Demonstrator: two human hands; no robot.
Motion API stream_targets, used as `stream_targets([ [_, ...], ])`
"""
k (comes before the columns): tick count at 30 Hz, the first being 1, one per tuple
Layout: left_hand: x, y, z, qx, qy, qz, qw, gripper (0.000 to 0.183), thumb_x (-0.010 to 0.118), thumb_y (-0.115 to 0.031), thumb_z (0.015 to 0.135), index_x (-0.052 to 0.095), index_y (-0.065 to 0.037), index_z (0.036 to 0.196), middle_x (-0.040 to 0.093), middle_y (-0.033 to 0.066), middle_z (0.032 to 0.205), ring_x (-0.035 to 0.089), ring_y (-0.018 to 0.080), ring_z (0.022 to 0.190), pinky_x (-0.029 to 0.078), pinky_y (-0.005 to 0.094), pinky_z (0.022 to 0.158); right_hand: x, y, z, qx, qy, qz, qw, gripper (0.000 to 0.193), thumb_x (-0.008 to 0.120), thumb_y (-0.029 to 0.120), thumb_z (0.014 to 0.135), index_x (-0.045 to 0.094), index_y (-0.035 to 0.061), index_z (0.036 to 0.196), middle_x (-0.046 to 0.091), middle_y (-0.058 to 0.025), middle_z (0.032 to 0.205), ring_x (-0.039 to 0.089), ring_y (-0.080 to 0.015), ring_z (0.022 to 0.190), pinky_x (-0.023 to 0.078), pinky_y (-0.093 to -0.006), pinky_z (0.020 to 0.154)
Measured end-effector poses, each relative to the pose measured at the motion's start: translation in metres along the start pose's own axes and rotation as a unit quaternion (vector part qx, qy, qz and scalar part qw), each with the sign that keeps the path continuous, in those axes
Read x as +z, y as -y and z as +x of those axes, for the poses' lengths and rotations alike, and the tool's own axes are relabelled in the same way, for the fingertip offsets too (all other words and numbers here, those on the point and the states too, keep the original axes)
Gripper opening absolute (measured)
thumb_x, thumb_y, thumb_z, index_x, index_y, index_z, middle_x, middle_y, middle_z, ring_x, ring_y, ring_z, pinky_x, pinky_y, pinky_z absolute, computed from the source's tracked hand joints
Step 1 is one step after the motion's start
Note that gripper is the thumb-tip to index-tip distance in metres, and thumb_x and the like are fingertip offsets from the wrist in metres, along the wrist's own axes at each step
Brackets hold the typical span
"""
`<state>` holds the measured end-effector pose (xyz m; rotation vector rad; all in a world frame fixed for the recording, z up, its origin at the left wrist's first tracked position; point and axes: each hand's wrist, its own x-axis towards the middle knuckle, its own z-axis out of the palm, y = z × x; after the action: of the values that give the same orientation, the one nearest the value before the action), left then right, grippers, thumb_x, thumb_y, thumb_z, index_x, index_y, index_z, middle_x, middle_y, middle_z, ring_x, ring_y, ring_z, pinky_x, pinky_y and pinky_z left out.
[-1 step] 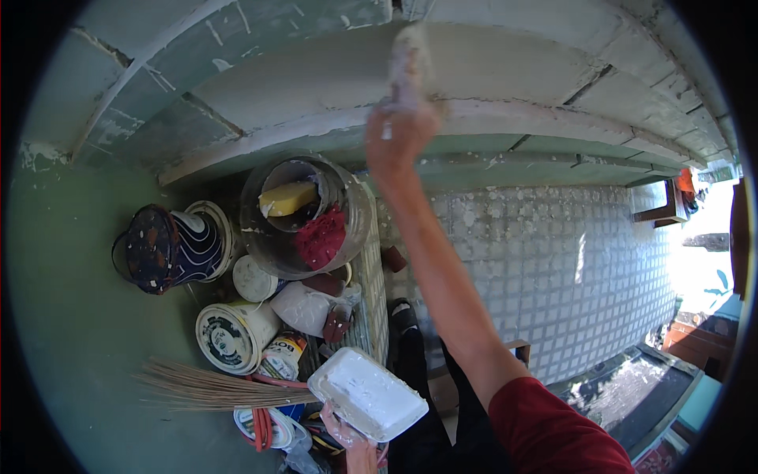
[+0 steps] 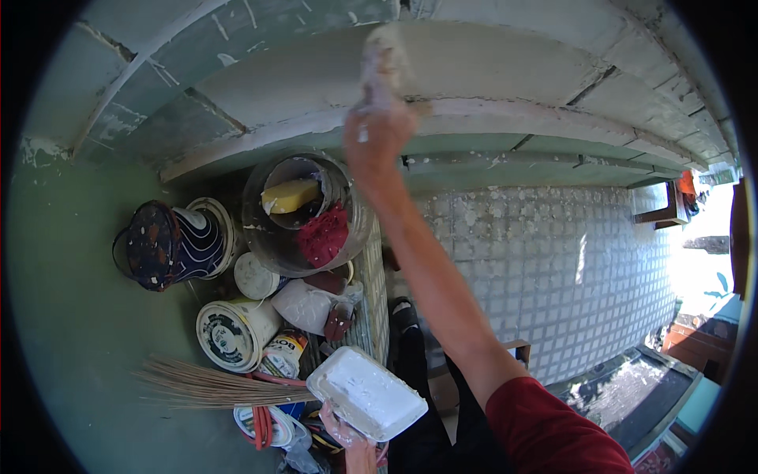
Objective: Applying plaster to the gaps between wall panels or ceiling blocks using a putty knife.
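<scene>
High in front of me, my right hand (image 2: 379,136) is closed around a pale, paint-smeared brush (image 2: 387,62), blurred by motion. Its tip overlaps the whitish ledge panel (image 2: 489,67); I cannot tell whether it touches. Down at the bottom, my left hand (image 2: 343,433) grips the near edge of a white rectangular tray (image 2: 367,391) with white paint inside. Left of the tray lie the thin stalks of a stick broom (image 2: 213,385). Beyond it stands a clear tub (image 2: 359,229) with a yellow sponge (image 2: 290,197) and a crumpled red cloth (image 2: 324,237) in it.
A dark-patterned bucket (image 2: 158,245), a white paint pail (image 2: 229,336) and a smaller white container (image 2: 257,275) crowd the left. A red hose (image 2: 263,430) lies below. Tiled floor (image 2: 537,261) stretches right, with a dark-topped table (image 2: 632,399) at the lower right.
My right hand and the brush have shifted to the left along the panel. My left hand and the tray are nearly where they were.
</scene>
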<state>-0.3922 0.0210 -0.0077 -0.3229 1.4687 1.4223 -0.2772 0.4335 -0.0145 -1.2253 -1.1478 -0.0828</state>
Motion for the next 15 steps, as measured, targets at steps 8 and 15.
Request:
stream_targets([
  [8,-0.019,-0.014,0.008,-0.01,-0.011,-0.063,0.998,0.065,0.054,-0.049,0.083,0.048,-0.009,0.133,0.054,0.0099,0.129,0.055,0.0301,0.112,0.046,0.0459,0.095,-0.022,0.023,-0.031,-0.025,0.087,0.045,0.995,0.063,0.047,-0.012,0.071,0.052,-0.0008,0.133,0.067,-0.018,0.113,0.062,-0.015,0.061,0.052,-0.0319,0.056],
  [15,-0.006,-0.02,-0.006,-0.032,-0.049,-0.028,0.998,0.071,0.052,-0.051,0.082,0.043,-0.007,0.137,0.05,0.0116,0.132,0.051,0.031,0.117,0.043,0.0469,0.099,-0.034,-0.05,0.026,-0.04,-0.065,0.0,0.997,0.052,0.05,0.001,0.078,0.054,-0.0031,0.129,0.07,-0.0183,0.098,0.059,-0.0121,0.051,0.042,-0.0274,0.043],
])
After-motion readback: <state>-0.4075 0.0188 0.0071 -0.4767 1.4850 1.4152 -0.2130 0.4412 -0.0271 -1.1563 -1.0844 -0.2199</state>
